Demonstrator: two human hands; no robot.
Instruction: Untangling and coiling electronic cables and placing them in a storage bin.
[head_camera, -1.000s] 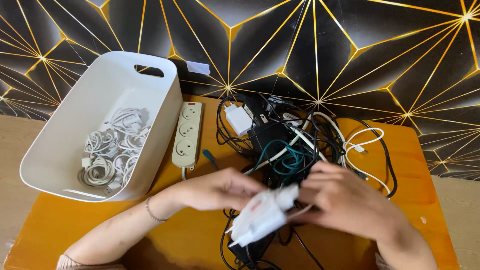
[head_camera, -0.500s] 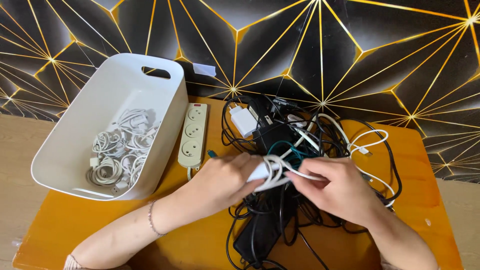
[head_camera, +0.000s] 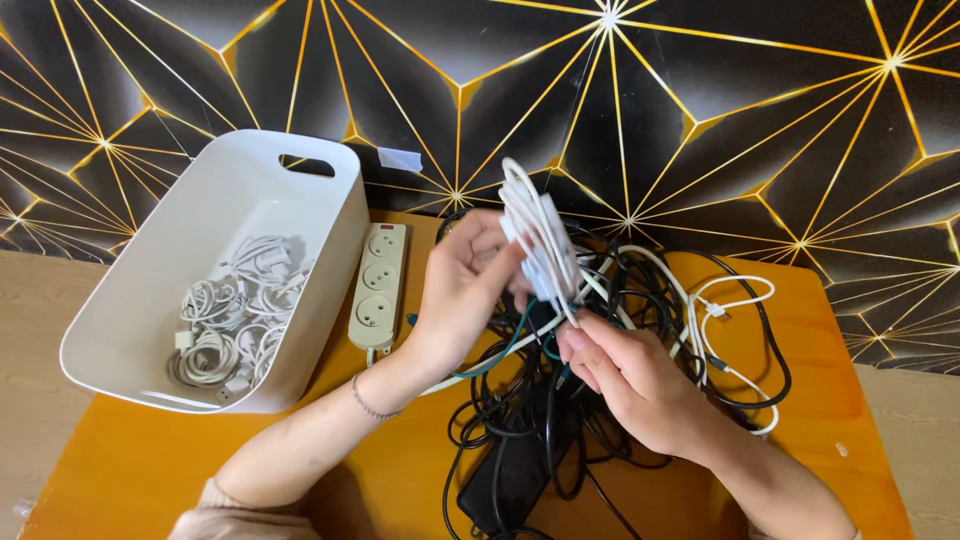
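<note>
My left hand (head_camera: 465, 285) is raised above the orange table (head_camera: 150, 470) and grips a coiled white cable (head_camera: 538, 235), held upright. Below it, my right hand (head_camera: 625, 375) pinches the trailing end of that white cable, just over a tangled pile of black, white and teal cables (head_camera: 640, 330). A black power brick (head_camera: 505, 470) lies under the tangle near the table's front edge.
A white plastic bin (head_camera: 215, 195) with several coiled white cables (head_camera: 235, 310) stands at the left. A beige three-socket power strip (head_camera: 378, 285) lies beside it. A black wall with gold lines rises behind the table.
My left hand has lifted the white cable bundle up from the pile and turned it upright. My right hand has slid down to the cable's loose end.
</note>
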